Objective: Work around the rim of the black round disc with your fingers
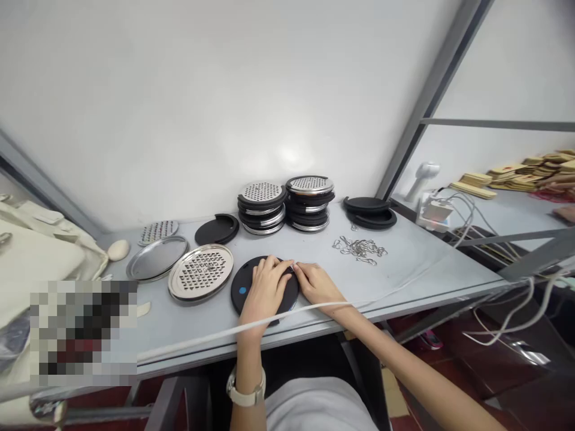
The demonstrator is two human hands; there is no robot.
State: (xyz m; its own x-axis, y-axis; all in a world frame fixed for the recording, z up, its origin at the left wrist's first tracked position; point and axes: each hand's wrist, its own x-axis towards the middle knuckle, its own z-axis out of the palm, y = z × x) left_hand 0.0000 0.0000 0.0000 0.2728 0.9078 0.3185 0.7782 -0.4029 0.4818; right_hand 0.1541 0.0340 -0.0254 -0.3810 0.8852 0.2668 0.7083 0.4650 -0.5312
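Observation:
A black round holder (237,286) with a blue dot lies near the table's front edge. My left hand (266,288) rests over it, fingers curled down on its top and far rim, gripping it. At the holder's right rim, my right hand (318,284) has its thumb and fingers pinched close to the left fingertips; whatever small thing they hold is hidden. Just left of the holder lies a round metal grater plate (204,272), with a plain round metal plate (158,258) beyond it. Several small metal hooks (359,248) are heaped to the right.
Two stacks of black holders and grater discs (262,208) stand by the wall. Other black holders (369,212) lie at the back right, one (217,229) at the back left. A white cable (314,306) crosses in front of my wrists. A cloth bag (40,251) is at left.

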